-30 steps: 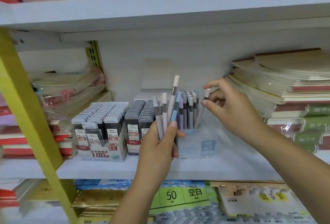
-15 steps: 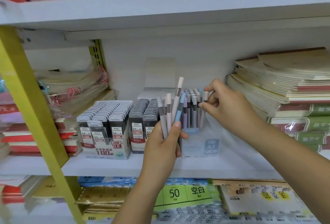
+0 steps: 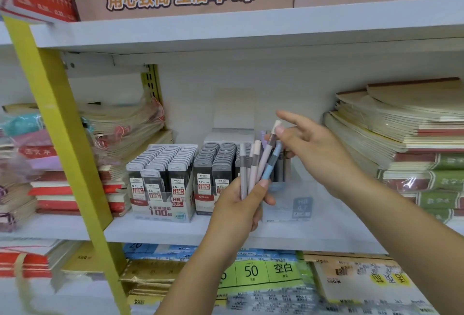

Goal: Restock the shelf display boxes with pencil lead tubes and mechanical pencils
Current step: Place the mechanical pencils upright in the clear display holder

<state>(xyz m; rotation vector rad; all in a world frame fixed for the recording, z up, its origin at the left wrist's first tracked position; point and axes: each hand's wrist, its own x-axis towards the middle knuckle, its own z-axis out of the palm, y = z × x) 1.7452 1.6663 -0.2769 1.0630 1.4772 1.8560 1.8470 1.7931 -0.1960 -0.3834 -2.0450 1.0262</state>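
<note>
The left hand [image 3: 238,211] is raised in front of the shelf [image 3: 155,230], fingers and thumb wrapped round the lower ends of a bunch of pencils [image 3: 253,166] that fans upward and to the right. There are grey, pink and blue barrels, none of them touching the shelf. One tall pencil [image 3: 266,154] sticks out above the others, and its white cap [image 3: 277,124] meets the right hand [image 3: 319,154] at the thumb tip. That hand comes in from the right, index finger stretched straight out over the cap, the other fingers curled lower down. Whether it actually has the cap pinched I cannot tell — the picture is blurred there.

Just behind both hands the clear box [image 3: 286,201] sits on the shelf, with a blue HB 0.7 label on its front. A cluster of standing pencils [image 3: 280,171] is packed upright in its back part, partly hidden by the bunch. The bunch itself is held in front of the box and a little to its left.

Left of the box — right alongside — two display boxes hold lead tubes [image 3: 160,159] in tight rows, marked 0.5 and 0.7. Stacks of notebooks [image 3: 401,133] fill the shelf's right end.
</note>
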